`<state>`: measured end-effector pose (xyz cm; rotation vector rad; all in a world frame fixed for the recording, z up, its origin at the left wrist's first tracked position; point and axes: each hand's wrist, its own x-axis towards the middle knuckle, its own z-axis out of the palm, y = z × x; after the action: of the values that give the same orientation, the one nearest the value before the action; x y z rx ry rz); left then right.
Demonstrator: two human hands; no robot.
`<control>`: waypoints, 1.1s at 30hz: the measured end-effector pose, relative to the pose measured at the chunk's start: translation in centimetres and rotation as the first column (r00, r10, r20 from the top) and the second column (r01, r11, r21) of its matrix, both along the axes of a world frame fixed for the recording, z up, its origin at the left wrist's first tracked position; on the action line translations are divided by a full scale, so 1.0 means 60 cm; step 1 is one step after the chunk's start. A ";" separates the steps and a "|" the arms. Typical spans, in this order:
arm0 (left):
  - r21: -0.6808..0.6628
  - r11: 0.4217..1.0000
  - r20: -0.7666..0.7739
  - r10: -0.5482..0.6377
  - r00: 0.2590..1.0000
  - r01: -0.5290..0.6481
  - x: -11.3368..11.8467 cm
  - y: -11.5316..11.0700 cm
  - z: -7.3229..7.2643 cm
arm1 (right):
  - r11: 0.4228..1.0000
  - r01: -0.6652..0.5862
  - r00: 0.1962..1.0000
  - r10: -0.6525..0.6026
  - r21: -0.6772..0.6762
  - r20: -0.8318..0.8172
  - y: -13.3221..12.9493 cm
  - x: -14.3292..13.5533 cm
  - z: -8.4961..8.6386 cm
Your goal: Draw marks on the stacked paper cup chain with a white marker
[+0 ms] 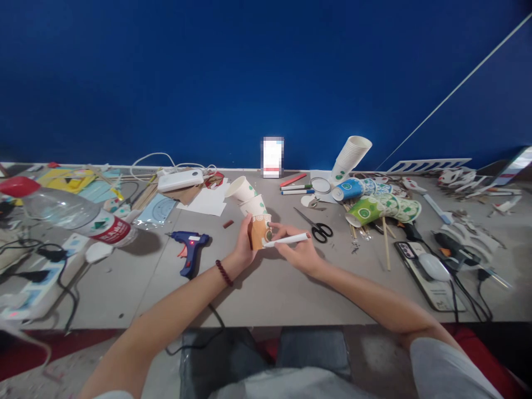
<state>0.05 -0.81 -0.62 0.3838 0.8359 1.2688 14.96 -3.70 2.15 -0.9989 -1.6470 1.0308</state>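
Note:
Near the middle of the table, my left hand is wrapped round an orange paper cup. White paper cups with green marks lean up and to the left from it, joined in a bent row. My right hand grips a white marker with a red end; it lies across the fingers, with its left end beside the orange cup. A round dark and green detail shows on the cup's right side, by my right fingertips. A small reddish-brown piece rests just left of my left hand.
A blue glue gun, a bottle and a power strip are at left. Behind stand a lit phone and stacked white cups. Black scissors, patterned cups and another phone lie right.

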 end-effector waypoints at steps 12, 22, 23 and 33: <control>-0.017 1.000 0.009 -0.008 1.000 0.008 0.000 -0.002 0.007 | 0.999 0.033 0.999 -0.032 0.011 -0.018 0.003 0.001 -0.001; -0.012 0.999 -0.012 -0.034 0.999 0.033 -0.001 -0.001 0.003 | 0.998 0.057 0.998 -0.056 0.017 -0.010 0.002 -0.002 0.002; -0.020 0.999 -0.011 -0.030 0.999 0.030 -0.001 -0.001 0.003 | 0.999 0.045 0.999 -0.045 0.020 -0.007 0.002 -0.001 0.002; -0.041 0.999 -0.007 -0.019 1.000 0.018 0.001 -0.002 0.012 | 1.000 0.014 1.000 -0.014 0.012 -0.020 0.002 0.003 -0.004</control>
<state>0.13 -0.93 0.12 0.3630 0.8614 1.2321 15.15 -3.59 1.92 -0.9877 -1.6267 1.0169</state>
